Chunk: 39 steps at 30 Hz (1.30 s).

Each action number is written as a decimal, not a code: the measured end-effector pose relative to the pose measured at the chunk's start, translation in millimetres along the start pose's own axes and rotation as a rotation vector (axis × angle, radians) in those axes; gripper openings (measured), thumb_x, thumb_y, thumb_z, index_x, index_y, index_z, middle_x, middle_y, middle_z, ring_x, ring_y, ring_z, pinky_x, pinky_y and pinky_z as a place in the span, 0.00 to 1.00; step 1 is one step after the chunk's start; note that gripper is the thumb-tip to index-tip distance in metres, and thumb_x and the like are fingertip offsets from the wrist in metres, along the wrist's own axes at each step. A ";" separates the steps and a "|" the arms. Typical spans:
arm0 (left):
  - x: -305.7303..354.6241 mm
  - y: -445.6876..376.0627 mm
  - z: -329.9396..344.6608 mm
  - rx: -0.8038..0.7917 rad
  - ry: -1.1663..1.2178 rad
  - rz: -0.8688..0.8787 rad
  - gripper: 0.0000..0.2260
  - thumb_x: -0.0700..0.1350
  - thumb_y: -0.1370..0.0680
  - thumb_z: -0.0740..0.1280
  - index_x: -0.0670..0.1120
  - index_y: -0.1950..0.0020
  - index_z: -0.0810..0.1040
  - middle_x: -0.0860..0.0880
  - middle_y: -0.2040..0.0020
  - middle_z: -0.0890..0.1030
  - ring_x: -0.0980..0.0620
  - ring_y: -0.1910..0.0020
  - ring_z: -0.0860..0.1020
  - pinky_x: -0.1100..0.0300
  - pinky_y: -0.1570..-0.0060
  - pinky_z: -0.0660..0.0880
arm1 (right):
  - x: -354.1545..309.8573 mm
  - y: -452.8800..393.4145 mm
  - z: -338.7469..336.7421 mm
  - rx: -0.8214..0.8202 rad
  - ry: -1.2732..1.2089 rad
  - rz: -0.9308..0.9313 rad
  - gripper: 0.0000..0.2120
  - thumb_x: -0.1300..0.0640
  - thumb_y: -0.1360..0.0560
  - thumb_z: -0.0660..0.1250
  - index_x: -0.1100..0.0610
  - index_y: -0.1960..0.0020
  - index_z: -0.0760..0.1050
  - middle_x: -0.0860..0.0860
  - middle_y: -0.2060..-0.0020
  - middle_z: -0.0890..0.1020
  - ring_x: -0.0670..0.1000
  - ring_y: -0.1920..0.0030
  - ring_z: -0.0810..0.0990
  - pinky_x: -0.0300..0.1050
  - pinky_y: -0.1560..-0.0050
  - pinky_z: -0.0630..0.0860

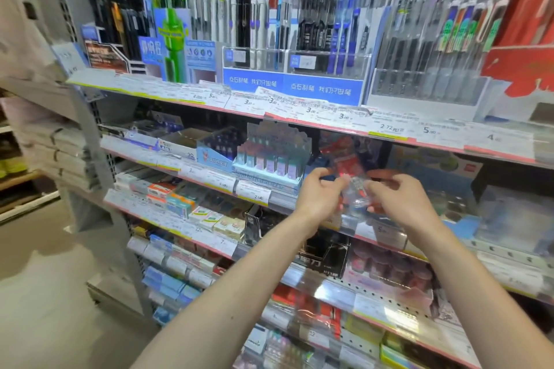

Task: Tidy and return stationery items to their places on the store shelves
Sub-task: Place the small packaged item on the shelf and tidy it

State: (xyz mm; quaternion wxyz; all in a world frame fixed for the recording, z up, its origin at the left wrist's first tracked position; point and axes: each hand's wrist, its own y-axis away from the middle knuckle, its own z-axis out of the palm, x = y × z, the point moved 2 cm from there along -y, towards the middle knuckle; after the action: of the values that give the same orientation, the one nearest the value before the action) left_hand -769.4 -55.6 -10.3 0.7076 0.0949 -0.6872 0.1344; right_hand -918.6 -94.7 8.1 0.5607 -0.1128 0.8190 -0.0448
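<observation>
I hold a small clear plastic packet with red print point(353, 189) in front of the second shelf from the top. My left hand point(319, 193) pinches its left edge and my right hand point(401, 201) pinches its right edge. Behind the packet, more red and clear packets point(344, 153) hang or stand in the shelf bay. The frame is blurred, so the packet's contents are unclear.
Pen displays point(287, 27) fill the top shelf point(299, 112) above blue signs. A pastel display box point(269, 159) stands left of my hands. Lower shelves hold small boxes point(168, 198), a black box point(326, 255) and pink items. Floor and another rack lie to the left.
</observation>
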 end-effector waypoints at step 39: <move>-17.9 125.4 303.5 -0.330 0.052 0.171 0.21 0.34 0.21 0.65 0.49 0.29 0.70 0.46 0.62 0.78 0.61 0.71 0.77 0.61 0.67 0.81 | 120.2 103.1 -294.8 0.307 -0.060 -0.027 0.08 0.56 0.23 0.70 0.54 0.44 0.78 0.50 0.59 0.82 0.43 0.63 0.79 0.44 0.57 0.76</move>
State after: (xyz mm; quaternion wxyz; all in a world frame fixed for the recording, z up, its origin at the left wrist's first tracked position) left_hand -1097.3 -34.9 -23.1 0.7172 -0.0849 -0.6868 0.0820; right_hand -1247.8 -38.5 -13.5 0.5949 -0.0379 0.7839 -0.1736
